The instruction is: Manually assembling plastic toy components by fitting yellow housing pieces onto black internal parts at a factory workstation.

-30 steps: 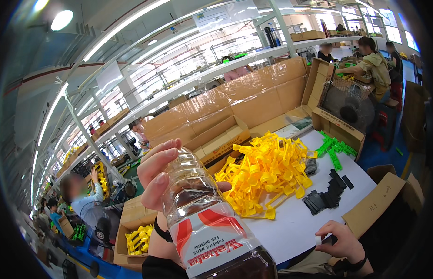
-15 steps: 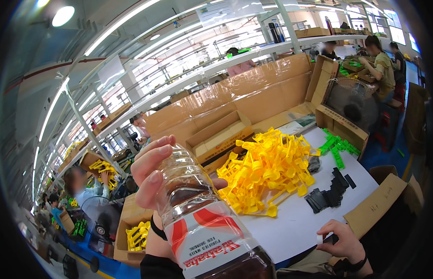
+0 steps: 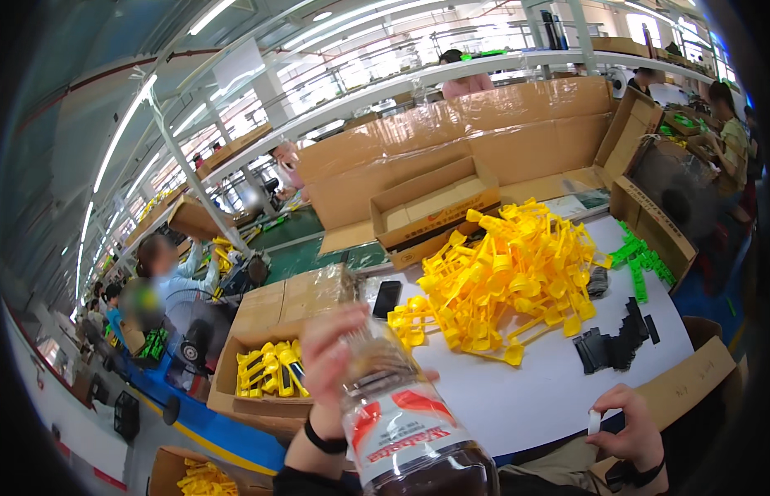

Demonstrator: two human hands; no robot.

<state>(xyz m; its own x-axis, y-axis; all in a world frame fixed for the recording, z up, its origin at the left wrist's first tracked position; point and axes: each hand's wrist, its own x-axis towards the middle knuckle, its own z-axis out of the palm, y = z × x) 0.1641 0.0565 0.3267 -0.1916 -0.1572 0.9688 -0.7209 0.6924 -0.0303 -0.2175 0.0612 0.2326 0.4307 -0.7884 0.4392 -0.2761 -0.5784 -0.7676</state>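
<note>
A clear plastic bottle [image 3: 411, 420] with a red and white label and dark liquid inside is tilted close in front of me. My left hand [image 3: 329, 357], blurred, is wrapped round its upper part. Between the thumb and forefinger of my right hand [image 3: 631, 431] is a small white bottle cap [image 3: 595, 422], at the table's front edge. Past the bottle, a big heap of yellow plastic parts [image 3: 505, 277] lies on the white tabletop [image 3: 484, 405]. Right of the heap are stacked black strips [image 3: 608, 343] and bright green parts [image 3: 639, 260].
An open carton of yellow parts [image 3: 257, 405] stands at the left, near a phone [image 3: 387, 298]. An empty cardboard tray [image 3: 439, 217] sits behind the heap, before a tall cardboard screen [image 3: 484, 124]. A fan [image 3: 195, 343] and a co-worker [image 3: 174, 269] are at the left.
The bottle appears lower and farther from me, still in my left hand. My view has swung left, bringing more of the left carton and the phone into sight. My right hand keeps the cap.
</note>
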